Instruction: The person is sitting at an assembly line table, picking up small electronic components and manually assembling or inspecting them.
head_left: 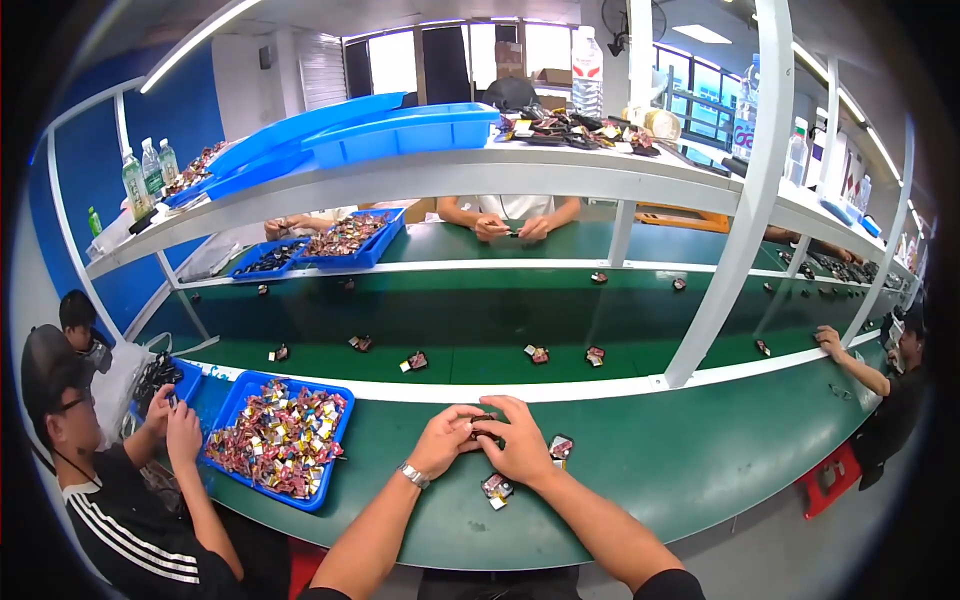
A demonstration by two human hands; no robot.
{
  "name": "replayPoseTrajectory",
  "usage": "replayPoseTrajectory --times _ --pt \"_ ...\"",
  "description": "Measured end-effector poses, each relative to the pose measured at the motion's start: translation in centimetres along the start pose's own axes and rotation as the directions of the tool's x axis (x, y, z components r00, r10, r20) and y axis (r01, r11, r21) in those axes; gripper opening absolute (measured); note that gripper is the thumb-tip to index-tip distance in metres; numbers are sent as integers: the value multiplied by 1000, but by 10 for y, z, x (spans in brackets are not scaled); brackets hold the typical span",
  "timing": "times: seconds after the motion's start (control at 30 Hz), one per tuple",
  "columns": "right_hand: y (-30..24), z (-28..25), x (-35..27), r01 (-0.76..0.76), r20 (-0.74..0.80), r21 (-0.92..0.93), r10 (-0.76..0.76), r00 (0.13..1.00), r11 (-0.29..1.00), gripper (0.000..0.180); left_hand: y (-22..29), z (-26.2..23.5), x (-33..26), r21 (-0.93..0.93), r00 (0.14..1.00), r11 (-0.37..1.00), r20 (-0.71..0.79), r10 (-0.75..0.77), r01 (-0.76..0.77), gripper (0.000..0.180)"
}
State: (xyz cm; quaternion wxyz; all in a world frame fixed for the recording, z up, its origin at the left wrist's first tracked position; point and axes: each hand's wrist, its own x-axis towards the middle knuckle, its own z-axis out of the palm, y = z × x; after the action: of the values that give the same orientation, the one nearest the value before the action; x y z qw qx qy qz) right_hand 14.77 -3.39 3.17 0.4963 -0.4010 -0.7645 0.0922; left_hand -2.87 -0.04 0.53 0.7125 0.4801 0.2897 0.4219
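Above the green tabletop, my left hand [444,441] and my right hand [521,446] meet with fingers closed around a small dark electronic part [485,428]. Fingers cover much of it, so its exact kind cannot be told. A small black casing with a silver and yellow piece attached [497,488] lies just below my hands. Another similar casing [561,447] rests beside my right wrist. A metal-banded watch [414,475] is on my left wrist.
A blue tray [331,474] heaped with small silver, yellow and red-wired parts stands at left, near a seated person [120,510]. Beyond a white rail, a green conveyor belt [480,320] carries scattered parts. A white post [735,210] rises at right; a shelf [560,172] crosses above.
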Motion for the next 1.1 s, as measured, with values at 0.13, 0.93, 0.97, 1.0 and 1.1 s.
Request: replayPoseTrajectory --times 0.13,0.93,0.97,1.0,1.1 --pt "3 0 -4 -55 -20 -11 55 998 998 19 0 0 0 -44 1000 999 28 10 -9 26" --pt "3 3 -1 52 -87 -104 -61 994 993 20 1 5 1 -38 999 999 -46 -5 3 27" --pt "4 5 0 52 -87 -102 -61 994 993 20 1 4 0 -37 999 999 -48 -5 3 27" --pt "5 4 -1 67 -86 -137 -79 993 988 19 3 6 0 -29 999 1000 -46 -7 6 27" --pt "7 5 -2 71 -91 -199 -91 992 977 19 3 10 0 -26 999 1000 -46 -8 6 26"
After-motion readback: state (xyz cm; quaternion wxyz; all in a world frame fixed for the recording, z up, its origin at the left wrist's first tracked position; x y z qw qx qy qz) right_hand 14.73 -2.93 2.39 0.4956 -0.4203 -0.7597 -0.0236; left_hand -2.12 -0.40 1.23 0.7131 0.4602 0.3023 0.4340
